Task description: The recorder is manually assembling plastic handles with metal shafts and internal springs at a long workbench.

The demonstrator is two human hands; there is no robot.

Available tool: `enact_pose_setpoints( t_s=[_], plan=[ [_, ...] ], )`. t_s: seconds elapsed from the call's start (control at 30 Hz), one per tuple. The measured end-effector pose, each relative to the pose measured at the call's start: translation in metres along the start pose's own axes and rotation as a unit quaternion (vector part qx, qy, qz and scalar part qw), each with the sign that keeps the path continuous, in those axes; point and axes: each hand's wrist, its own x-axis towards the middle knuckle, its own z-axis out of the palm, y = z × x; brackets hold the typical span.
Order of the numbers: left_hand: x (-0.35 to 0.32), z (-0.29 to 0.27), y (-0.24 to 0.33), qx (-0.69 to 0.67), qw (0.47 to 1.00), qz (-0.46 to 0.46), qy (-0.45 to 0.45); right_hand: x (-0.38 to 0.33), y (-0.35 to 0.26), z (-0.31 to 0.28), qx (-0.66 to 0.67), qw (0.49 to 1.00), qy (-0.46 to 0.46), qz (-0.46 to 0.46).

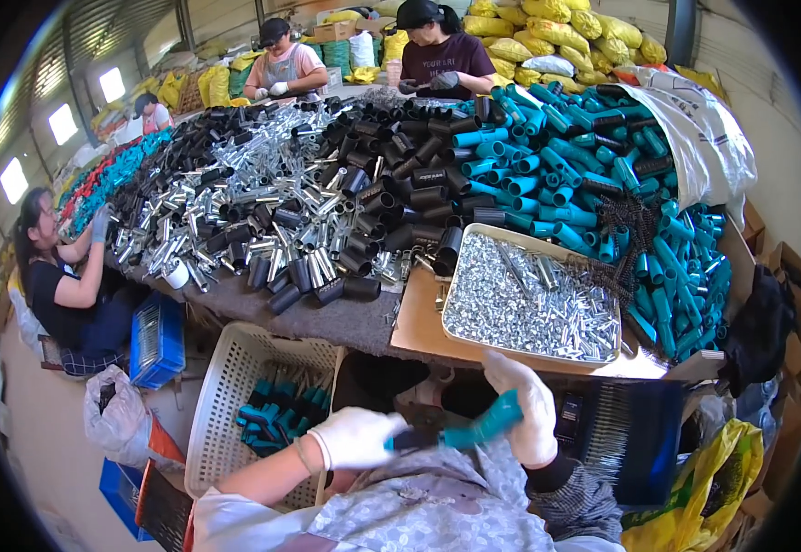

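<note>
Over my lap is a teal plastic handle with a black end, a little blurred. My left hand, in a white glove, is closed around its black end. My right hand, also gloved, has its fingers stretched upward, with the palm against or right beside the teal end. In front of my hands, at the table edge, a shallow tray holds many small silver metal pieces. Below on the left, a cream plastic crate contains several teal-and-black handles.
Heaps of teal tubes, black tubes and silver metal parts cover the table. A white sack lies at the right. Other people work across the table and at the left. A blue crate and yellow bag stand low.
</note>
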Motion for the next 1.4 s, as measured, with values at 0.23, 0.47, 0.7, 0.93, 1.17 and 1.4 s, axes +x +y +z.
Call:
enact_pose_setpoints(
  t_s=[0.23,0.47,0.7,0.93,1.17,1.4],
  plan=[
    [0.005,0.029,-0.021,-0.138,0.973,-0.130,0.131,-0.006,-0.005,0.029,-0.119,0.974,-0.065,-0.181],
    [0.000,0.036,-0.012,-0.179,0.938,-0.054,0.291,0.004,-0.005,0.016,-0.085,0.992,-0.027,-0.084],
    [-0.002,0.033,0.004,-0.075,0.965,0.097,0.234,0.010,-0.009,0.000,-0.080,0.996,0.005,-0.035],
    [0.000,0.057,-0.005,-0.031,0.980,0.092,0.176,0.014,-0.016,-0.001,-0.024,0.994,-0.104,-0.013],
    [0.006,0.078,-0.017,-0.079,0.986,-0.002,0.147,0.021,-0.015,0.013,-0.130,0.945,-0.245,-0.175],
    [0.017,0.077,-0.014,-0.309,0.930,-0.074,0.184,0.012,-0.025,0.038,-0.213,0.905,-0.209,-0.304]
  ],
)
